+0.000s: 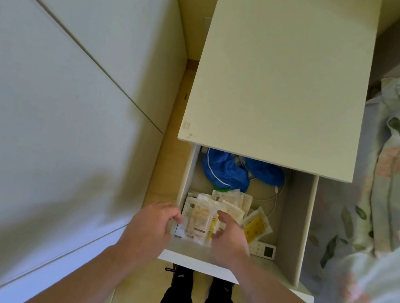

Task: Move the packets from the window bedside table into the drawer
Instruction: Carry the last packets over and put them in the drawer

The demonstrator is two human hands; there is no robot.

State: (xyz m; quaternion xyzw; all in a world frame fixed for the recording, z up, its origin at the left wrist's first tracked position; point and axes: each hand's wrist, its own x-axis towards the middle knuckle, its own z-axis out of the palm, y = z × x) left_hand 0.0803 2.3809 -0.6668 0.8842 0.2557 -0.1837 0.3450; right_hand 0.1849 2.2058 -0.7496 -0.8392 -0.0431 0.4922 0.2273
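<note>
The packets [206, 213] lie inside the drawer [295, 217], at its front. Your left hand [150, 223] and right hand [229, 233] hover loosely curled, holding nothing; square the stack flat.

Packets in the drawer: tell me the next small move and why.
Probably draw both hands back and push the drawer shut. The packets already lie inside it, the bedside table top shows none left, and the left hand and right hand hover open above the pile.
</note>
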